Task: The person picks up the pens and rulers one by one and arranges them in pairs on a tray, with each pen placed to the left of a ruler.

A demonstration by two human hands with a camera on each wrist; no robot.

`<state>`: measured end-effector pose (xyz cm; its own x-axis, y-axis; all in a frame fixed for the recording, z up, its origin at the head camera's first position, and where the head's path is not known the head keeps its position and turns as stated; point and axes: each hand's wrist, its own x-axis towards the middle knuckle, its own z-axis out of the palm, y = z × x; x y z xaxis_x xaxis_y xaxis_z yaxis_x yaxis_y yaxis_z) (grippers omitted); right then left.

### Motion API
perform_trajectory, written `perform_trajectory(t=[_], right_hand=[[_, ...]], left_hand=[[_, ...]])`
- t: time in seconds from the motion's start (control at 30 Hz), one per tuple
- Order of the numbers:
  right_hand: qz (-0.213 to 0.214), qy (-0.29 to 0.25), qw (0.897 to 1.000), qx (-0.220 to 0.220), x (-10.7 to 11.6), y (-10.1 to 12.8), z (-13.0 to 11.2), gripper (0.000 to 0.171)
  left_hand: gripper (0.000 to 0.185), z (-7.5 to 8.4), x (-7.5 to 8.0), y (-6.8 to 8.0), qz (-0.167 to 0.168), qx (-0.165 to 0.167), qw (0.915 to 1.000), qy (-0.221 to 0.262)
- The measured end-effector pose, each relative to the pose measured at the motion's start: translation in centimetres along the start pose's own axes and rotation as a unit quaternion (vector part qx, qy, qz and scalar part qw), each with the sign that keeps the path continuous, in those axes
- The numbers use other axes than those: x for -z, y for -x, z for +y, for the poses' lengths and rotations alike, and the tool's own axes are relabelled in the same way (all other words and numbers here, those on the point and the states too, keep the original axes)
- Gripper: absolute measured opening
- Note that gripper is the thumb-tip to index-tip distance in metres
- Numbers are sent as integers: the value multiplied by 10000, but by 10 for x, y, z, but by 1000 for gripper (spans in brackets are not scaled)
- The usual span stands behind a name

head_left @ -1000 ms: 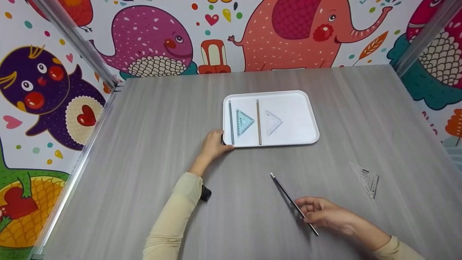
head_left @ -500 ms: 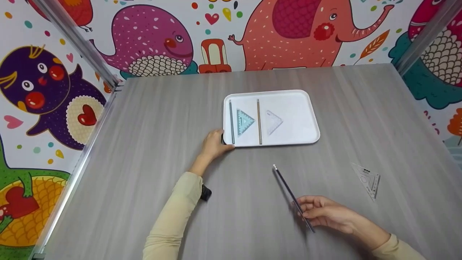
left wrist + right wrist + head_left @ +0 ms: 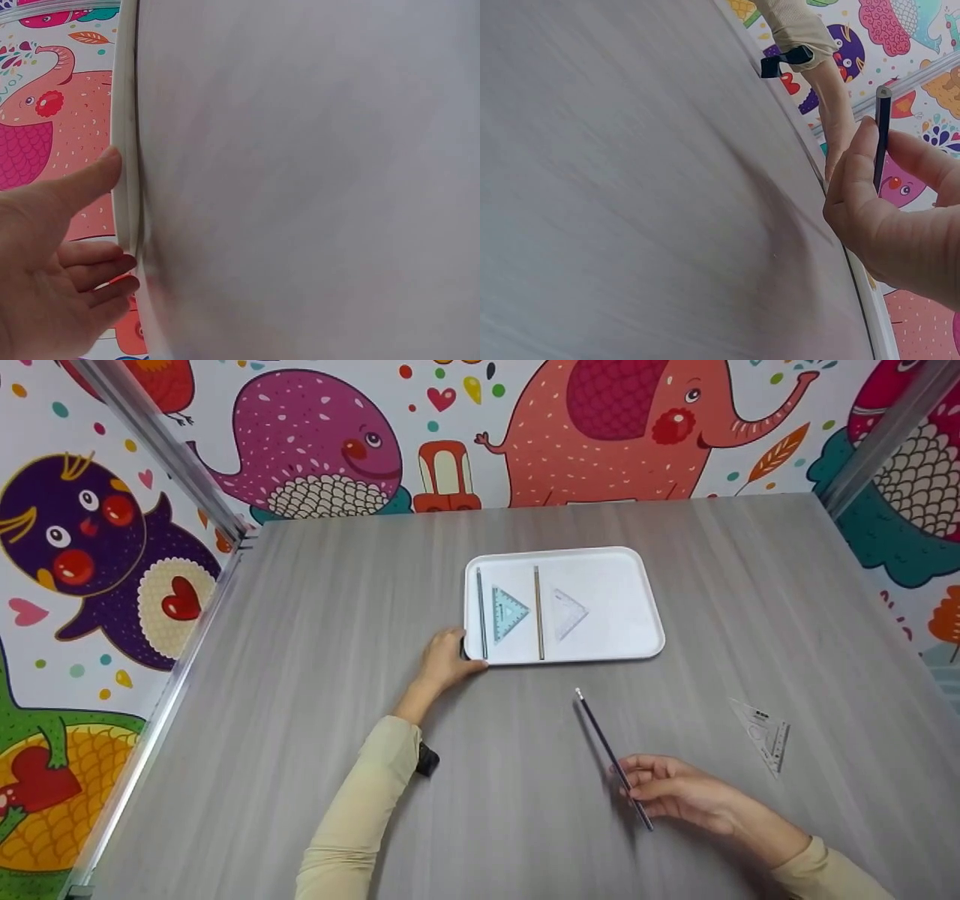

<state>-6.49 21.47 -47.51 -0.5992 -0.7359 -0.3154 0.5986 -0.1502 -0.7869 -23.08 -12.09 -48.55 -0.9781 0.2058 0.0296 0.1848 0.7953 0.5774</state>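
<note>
In the head view a white tray [image 3: 626, 607] lies mid-table. My left hand [image 3: 442, 660] holds its near left corner, thumb along the front rim and fingers at the left side. The left wrist view shows the thumb and fingertips touching the tray's rim [image 3: 126, 112]. A dark pencil [image 3: 596, 727] with a white eraser end slants above the table, pinched between the thumb and fingers of my right hand [image 3: 682, 795]. Its dark near end [image 3: 883, 120] sticks up past the fingertips in the right wrist view. Near that hand lies a clear set square [image 3: 765, 735].
On the tray, from left to right, lie a dark green pencil [image 3: 481, 615], a bluish set square [image 3: 510, 613], a gold-brown pencil [image 3: 538, 615] and a clear set square with purplish marks [image 3: 570, 613]. Patterned wall panels [image 3: 322, 442] border the table at the back and sides.
My right hand has moved the pencil slightly up and away from me, its eraser end coming nearer the tray. The left hand and the tray stay where they were.
</note>
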Motion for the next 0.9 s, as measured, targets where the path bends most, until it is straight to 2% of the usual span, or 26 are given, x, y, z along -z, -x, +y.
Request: perform_trajectory(t=[0.17,0.47,0.9], right_hand=[[88,13,9999,47,3,0,-2,30],[323,25,9995,16,5,-2,-5,29],[408,-39,9991,108,12,-6,-15,29]], left_hand=[[54,0,-1,-1,20,-45,10000,-6],[56,1,-1,0,-96,229,9996,-93],[57,1,-1,0,-51,183,9998,-76]])
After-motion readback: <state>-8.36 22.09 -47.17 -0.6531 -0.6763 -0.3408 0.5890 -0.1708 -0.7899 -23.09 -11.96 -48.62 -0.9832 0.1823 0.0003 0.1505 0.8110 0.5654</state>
